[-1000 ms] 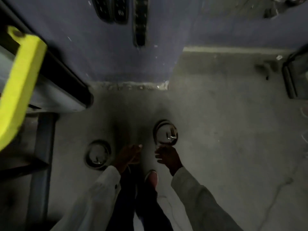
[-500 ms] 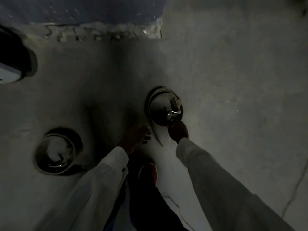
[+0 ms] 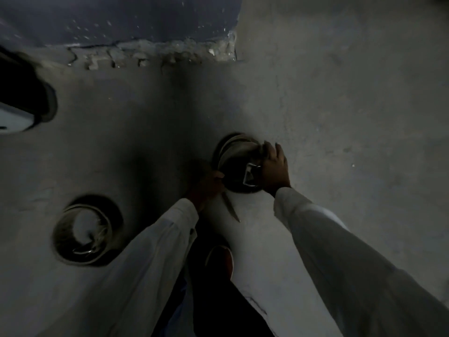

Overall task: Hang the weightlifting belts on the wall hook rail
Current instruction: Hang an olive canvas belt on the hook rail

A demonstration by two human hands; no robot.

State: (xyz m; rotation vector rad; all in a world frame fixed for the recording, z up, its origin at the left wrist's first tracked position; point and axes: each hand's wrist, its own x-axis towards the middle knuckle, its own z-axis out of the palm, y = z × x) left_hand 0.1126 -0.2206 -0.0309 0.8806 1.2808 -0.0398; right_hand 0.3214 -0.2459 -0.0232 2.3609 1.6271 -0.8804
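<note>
Head view: right hand [image 3: 274, 166] gripped the coiled belt [image 3: 230, 152] beside its buckle [image 3: 251, 176]. Left hand [image 3: 209, 188] touched its edge, grip unclear.

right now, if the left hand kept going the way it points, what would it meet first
The coiled belt: the left hand points at the rim on its own side, so close that they may be touching, though the dim light leaves that unclear.
</note>
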